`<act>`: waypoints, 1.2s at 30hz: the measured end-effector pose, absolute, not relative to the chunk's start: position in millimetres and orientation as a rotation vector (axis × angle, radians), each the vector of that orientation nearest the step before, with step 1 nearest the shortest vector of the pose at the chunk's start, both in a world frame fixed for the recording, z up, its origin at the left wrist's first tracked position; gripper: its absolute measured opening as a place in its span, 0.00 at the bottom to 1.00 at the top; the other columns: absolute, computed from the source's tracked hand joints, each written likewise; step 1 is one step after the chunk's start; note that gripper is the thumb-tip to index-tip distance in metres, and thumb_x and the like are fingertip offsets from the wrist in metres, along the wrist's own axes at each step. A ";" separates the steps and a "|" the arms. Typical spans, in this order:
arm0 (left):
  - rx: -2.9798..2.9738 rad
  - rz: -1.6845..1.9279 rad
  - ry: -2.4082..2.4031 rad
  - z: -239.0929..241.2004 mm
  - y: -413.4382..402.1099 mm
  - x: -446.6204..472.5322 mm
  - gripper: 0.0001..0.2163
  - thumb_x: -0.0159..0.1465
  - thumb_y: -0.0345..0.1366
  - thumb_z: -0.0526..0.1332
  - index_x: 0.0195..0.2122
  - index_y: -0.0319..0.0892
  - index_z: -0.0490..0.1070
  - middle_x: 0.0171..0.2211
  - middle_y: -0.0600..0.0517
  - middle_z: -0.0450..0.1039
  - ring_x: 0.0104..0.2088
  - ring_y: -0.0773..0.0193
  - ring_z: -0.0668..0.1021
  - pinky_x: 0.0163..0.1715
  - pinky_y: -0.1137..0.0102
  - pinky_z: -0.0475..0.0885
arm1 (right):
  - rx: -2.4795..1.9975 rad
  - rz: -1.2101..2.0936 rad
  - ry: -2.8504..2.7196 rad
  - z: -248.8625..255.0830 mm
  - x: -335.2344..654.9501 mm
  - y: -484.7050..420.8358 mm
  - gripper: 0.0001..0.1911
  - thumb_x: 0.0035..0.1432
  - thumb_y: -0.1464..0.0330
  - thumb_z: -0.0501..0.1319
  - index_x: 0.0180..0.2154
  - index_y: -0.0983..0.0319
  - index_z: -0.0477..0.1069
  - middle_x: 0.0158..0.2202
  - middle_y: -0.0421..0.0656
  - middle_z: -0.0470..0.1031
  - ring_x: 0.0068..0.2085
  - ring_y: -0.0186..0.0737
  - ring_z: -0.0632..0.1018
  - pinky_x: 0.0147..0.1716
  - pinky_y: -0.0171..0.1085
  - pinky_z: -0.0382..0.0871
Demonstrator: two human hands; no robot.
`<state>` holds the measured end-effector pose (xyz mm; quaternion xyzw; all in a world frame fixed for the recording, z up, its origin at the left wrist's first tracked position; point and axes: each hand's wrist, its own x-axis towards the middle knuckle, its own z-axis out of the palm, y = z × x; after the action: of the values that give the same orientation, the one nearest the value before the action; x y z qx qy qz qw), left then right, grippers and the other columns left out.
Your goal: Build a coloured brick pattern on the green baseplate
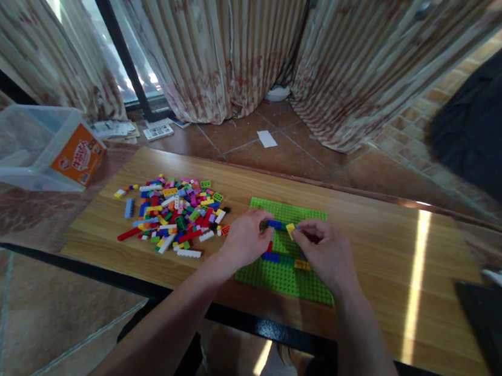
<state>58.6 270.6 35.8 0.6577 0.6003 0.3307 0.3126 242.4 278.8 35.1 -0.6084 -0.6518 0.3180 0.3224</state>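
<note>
A green baseplate [296, 215] lies flat on the wooden table [385, 247]. Both hands rest over its middle. My right hand [325, 255] pinches a small yellow brick [290, 228] at its fingertips, just above the plate. My left hand [244, 239] is curled, its fingertips touching a blue brick [274, 224] on the plate beside the yellow one. A second row of blue, green and yellow bricks [285, 260] sits on the plate nearer to me, partly hidden by my hands.
A heap of several loose coloured bricks [174, 215] lies left of the plate. A clear plastic tub [31, 146] with an orange label stands at the table's left end. Dark objects [491, 321] sit at the right edge. Curtains and tiled floor lie beyond.
</note>
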 end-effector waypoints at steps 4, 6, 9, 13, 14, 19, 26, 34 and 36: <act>1.814 0.882 1.534 34.9 270.2 59.3 0.12 0.57 0.29 0.62 0.43 0.42 0.75 0.43 0.46 0.74 0.42 0.57 0.77 0.48 0.61 0.71 | -1.625 0.796 -1.780 35.9 238.0 274.4 0.09 0.55 0.61 0.62 0.31 0.59 0.73 0.29 0.42 0.80 0.32 0.40 0.79 0.34 0.40 0.71; 1.863 0.877 1.526 35.2 269.8 59.9 0.12 0.56 0.29 0.64 0.43 0.43 0.76 0.47 0.46 0.73 0.48 0.56 0.75 0.54 0.60 0.69 | -1.644 0.782 -1.804 36.1 236.1 272.7 0.08 0.55 0.61 0.61 0.30 0.59 0.73 0.29 0.42 0.79 0.31 0.40 0.79 0.33 0.39 0.70; 1.910 0.848 1.530 36.2 268.4 61.0 0.13 0.55 0.29 0.65 0.42 0.43 0.76 0.51 0.45 0.72 0.53 0.54 0.74 0.58 0.59 0.66 | -1.678 0.754 -1.830 36.1 234.0 271.2 0.08 0.55 0.61 0.61 0.29 0.59 0.73 0.28 0.42 0.79 0.29 0.40 0.78 0.31 0.39 0.69; 1.966 0.791 1.525 36.7 265.9 63.0 0.13 0.54 0.29 0.66 0.41 0.41 0.76 0.54 0.43 0.70 0.55 0.52 0.73 0.59 0.57 0.66 | -1.717 0.698 -1.852 36.8 231.8 270.7 0.08 0.56 0.62 0.60 0.29 0.58 0.73 0.27 0.41 0.79 0.29 0.40 0.78 0.30 0.38 0.66; 1.978 0.782 1.528 36.5 265.5 63.6 0.12 0.54 0.29 0.66 0.41 0.41 0.76 0.55 0.43 0.69 0.55 0.51 0.72 0.59 0.57 0.66 | -1.725 0.689 -1.854 37.1 231.2 270.6 0.08 0.56 0.62 0.60 0.29 0.58 0.73 0.27 0.41 0.79 0.28 0.40 0.78 0.30 0.38 0.66; 2.008 0.769 1.529 35.3 264.9 64.3 0.10 0.54 0.31 0.67 0.39 0.42 0.75 0.56 0.43 0.68 0.56 0.50 0.71 0.59 0.55 0.66 | -1.734 0.714 -1.855 37.4 229.1 269.9 0.08 0.57 0.62 0.59 0.29 0.58 0.73 0.27 0.41 0.79 0.28 0.40 0.77 0.29 0.38 0.65; 2.021 0.802 1.530 34.4 267.2 60.9 0.12 0.55 0.28 0.65 0.41 0.41 0.74 0.52 0.43 0.71 0.55 0.52 0.72 0.59 0.58 0.66 | -1.610 0.739 -1.948 35.6 230.8 270.3 0.10 0.61 0.65 0.57 0.33 0.58 0.75 0.32 0.42 0.81 0.33 0.41 0.79 0.35 0.39 0.67; 2.105 0.766 1.532 30.0 268.2 61.6 0.14 0.56 0.28 0.62 0.45 0.41 0.73 0.51 0.45 0.72 0.53 0.54 0.73 0.58 0.58 0.67 | -1.610 0.636 -2.045 36.3 226.8 270.9 0.11 0.61 0.66 0.56 0.33 0.58 0.77 0.33 0.42 0.81 0.34 0.41 0.78 0.35 0.38 0.65; 2.117 0.759 1.533 29.4 268.2 61.8 0.14 0.57 0.28 0.62 0.45 0.41 0.72 0.50 0.46 0.73 0.53 0.55 0.73 0.57 0.58 0.68 | -1.588 0.606 -2.065 34.4 225.5 272.1 0.11 0.61 0.67 0.56 0.33 0.58 0.77 0.34 0.43 0.80 0.35 0.42 0.78 0.36 0.39 0.66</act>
<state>61.8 268.2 29.4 0.7607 0.5509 0.2728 0.2082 225.5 272.1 34.4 -0.5776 -0.7512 0.2203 0.2315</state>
